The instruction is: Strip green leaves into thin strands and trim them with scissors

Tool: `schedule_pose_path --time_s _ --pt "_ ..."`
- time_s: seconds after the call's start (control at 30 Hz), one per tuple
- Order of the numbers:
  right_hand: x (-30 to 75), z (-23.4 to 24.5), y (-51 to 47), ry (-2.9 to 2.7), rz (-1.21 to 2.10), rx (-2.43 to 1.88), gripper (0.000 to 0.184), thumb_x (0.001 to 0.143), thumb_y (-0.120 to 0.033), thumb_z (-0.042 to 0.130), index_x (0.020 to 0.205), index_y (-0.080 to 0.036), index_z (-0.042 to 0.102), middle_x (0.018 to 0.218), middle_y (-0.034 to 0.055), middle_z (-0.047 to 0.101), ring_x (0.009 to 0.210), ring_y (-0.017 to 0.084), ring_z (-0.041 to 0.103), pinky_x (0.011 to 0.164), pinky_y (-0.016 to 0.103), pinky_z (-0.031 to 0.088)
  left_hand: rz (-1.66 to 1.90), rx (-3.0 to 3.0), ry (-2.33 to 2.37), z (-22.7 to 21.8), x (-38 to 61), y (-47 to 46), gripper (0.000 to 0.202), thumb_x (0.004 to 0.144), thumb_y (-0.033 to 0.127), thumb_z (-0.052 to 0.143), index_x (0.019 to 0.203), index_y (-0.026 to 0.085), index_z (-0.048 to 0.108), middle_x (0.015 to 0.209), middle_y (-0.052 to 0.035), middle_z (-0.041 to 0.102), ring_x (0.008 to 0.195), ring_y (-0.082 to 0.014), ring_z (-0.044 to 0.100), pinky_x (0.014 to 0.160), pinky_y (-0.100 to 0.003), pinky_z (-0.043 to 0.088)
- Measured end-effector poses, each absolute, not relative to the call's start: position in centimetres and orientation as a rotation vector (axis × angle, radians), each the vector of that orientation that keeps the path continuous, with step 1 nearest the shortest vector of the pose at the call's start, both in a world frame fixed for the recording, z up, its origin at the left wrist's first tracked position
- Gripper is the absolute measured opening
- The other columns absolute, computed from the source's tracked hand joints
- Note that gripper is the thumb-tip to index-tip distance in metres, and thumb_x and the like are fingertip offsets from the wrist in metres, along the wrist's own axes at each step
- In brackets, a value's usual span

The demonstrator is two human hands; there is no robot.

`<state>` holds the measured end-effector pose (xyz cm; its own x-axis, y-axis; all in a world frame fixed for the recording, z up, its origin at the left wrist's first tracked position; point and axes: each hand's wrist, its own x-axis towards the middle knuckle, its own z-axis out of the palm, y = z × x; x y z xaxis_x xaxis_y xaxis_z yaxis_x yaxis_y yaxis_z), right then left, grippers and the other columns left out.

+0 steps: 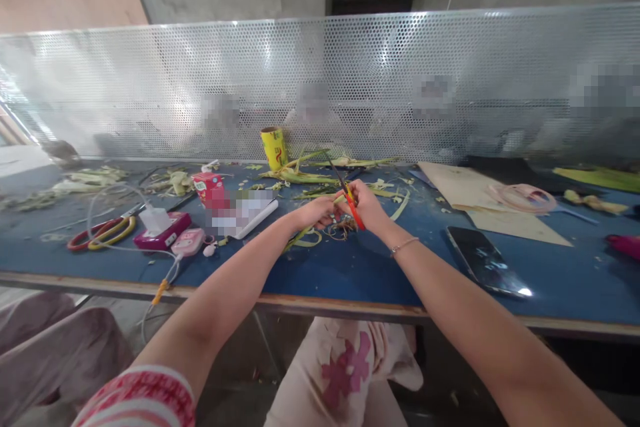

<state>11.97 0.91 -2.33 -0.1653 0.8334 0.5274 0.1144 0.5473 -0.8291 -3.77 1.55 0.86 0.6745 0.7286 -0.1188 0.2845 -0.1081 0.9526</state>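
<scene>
My right hand (pixel 369 205) is closed around the red and yellow handles of a pair of scissors (pixel 349 195), whose dark blades point up and away. My left hand (pixel 319 211) is closed on a thin green leaf strip (pixel 301 235) that hangs down from it and curls on the blue table (pixel 350 267). The two hands meet above the table's middle. A small tangle of brownish fibres (pixel 340 230) lies just below them. Green leaves (pixel 305 175) are piled right behind the hands.
A dark phone (pixel 484 260) lies at the right near the front edge. At the left are another pair of scissors (pixel 103 232), pink devices (pixel 170 233) with a cable and a red carton (pixel 209 185). A yellow roll (pixel 274 147) stands before the perforated metal screen (pixel 320 80). Cardboard (pixel 480 203) lies at right.
</scene>
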Motion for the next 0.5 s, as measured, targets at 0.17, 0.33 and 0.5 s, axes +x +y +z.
schedule_pose_path --time_s 0.17,0.33,0.5 --pt "12.2 -2.4 1.1 -1.623 0.707 -0.893 0.032 0.064 -0.028 0.065 0.081 -0.024 0.039 0.074 -0.0037 0.057 0.060 0.013 0.055 0.059 0.029 0.045 0.413 1.702 0.831 0.9 -3.7 1.5 0.012 0.068 0.020 0.045 0.080 0.017 0.046 0.065 0.0024 0.046 0.039 -0.0030 0.020 0.039 -0.019 0.014" --pt "12.8 -2.3 1.7 -1.666 0.708 -0.958 0.039 0.060 -0.032 0.069 0.081 -0.023 0.038 0.068 -0.0054 0.055 0.065 0.014 0.056 0.066 0.031 0.046 0.476 2.384 1.061 0.7 -3.9 1.6 0.009 0.070 0.022 0.049 0.077 0.017 0.047 0.069 -0.0013 0.051 0.055 -0.0101 0.043 0.051 -0.023 0.032" --pt "12.7 -2.1 1.8 -1.561 0.842 -1.082 0.047 0.053 -0.032 0.076 0.080 -0.023 0.038 0.061 -0.0074 0.052 0.054 0.013 0.055 0.055 0.030 0.046 0.609 2.796 1.153 0.8 -4.7 1.8 0.022 0.081 0.033 0.046 0.095 0.017 0.050 0.090 -0.0070 0.058 0.080 -0.0183 0.055 0.068 -0.028 0.041"
